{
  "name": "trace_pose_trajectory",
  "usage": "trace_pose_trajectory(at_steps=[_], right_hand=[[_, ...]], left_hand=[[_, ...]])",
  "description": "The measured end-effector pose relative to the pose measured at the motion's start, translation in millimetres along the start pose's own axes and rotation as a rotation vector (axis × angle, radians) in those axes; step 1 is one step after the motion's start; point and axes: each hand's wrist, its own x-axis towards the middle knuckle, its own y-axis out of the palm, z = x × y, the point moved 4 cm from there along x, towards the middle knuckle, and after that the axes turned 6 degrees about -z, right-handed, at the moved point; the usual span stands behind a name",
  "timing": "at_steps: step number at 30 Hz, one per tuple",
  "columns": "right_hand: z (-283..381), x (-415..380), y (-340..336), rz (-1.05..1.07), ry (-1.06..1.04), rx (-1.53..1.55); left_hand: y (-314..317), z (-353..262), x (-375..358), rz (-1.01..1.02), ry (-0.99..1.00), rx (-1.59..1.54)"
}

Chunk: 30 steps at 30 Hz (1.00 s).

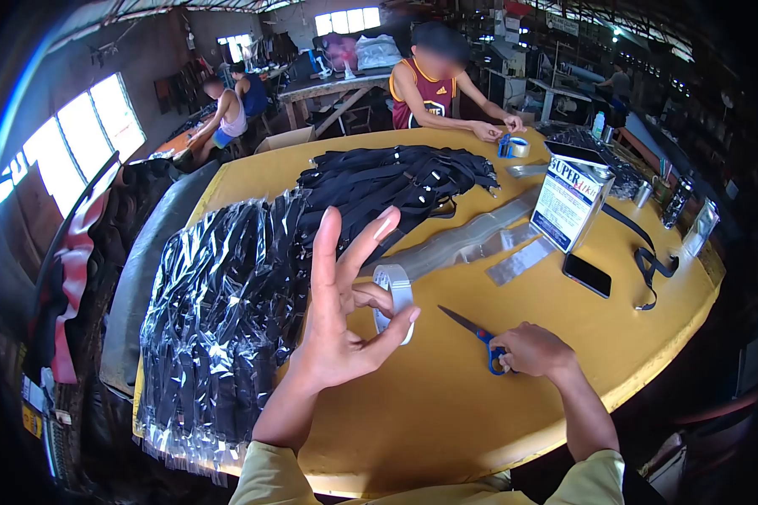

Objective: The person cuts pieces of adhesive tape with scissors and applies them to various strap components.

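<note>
My left hand (pixel 341 316) is raised over the table with two fingers stretched upward. A roll of clear tape (pixel 402 296) hangs at its curled lower fingers, near the thumb. Closed around the blue handles of a pair of scissors (pixel 472 328) is my right hand (pixel 535 349); the dark blades point away to the left, low over the table. Left of my left hand lie many black straps in clear plastic sleeves (pixel 219 311). Unwrapped black straps (pixel 396 181) are heaped beyond them.
The yellow table (pixel 446 421) carries flat clear plastic sleeves (pixel 455 248), a white labelled can (pixel 567 202), a phone (pixel 588 275) and a loose black strap (pixel 644 257). Across it, a person in a maroon jersey (pixel 429 93) works beside another tape roll (pixel 520 147).
</note>
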Motion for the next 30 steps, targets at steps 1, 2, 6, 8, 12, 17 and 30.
trace_pose_trajectory(at_steps=[1,2,6,8,12,17,30], right_hand=[[18.1,-1.2,-13.5,0.018,0.044,-0.125],[36.2,-1.6,-26.3,0.036,0.089,-0.25],[109.8,13.7,-70.8,-0.519,-0.169,0.758],[135.8,26.1,-77.7,-0.675,-0.356,1.147],[162.5,43.6,-77.1,-0.713,-0.426,1.333],[163.0,40.4,-74.2,-0.78,-0.507,1.395],[97.0,-31.9,-55.7,-0.964,-0.202,1.236]], left_hand=[[0.5,-0.3,-0.8,0.006,0.002,0.005],[2.0,-0.7,-1.5,0.013,0.006,0.01],[10.7,0.0,-4.7,0.018,0.032,0.048],[12.8,2.4,-8.0,0.029,0.047,0.05],[11.1,2.1,-7.4,0.016,0.087,0.087],[8.8,2.6,-8.1,0.015,0.096,0.106],[-4.8,4.7,-2.9,-0.24,0.065,0.229]])
